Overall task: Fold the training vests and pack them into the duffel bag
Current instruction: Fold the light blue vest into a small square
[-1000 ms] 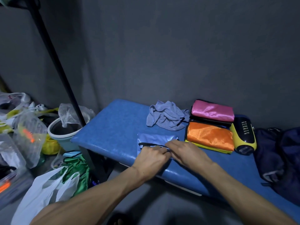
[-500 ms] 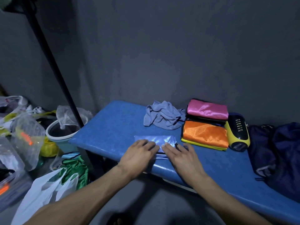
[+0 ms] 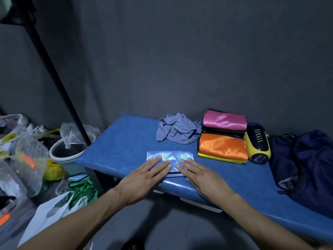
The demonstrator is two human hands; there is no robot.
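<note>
Both hands are lying flat with straight fingers, pressing on one folded light-blue vest near the front edge of the blue padded bench: the left hand on its left part, the right hand on its right. Two folded stacks are sitting behind it, one topped pink, one topped orange. One crumpled grey-blue vest is lying beside them. One dark navy duffel bag is slumping at the bench's right end, beside one yellow-and-black speaker.

Shiny light-blue vest, orange vest, pink vest, blue bench, navy duffel bag
</note>
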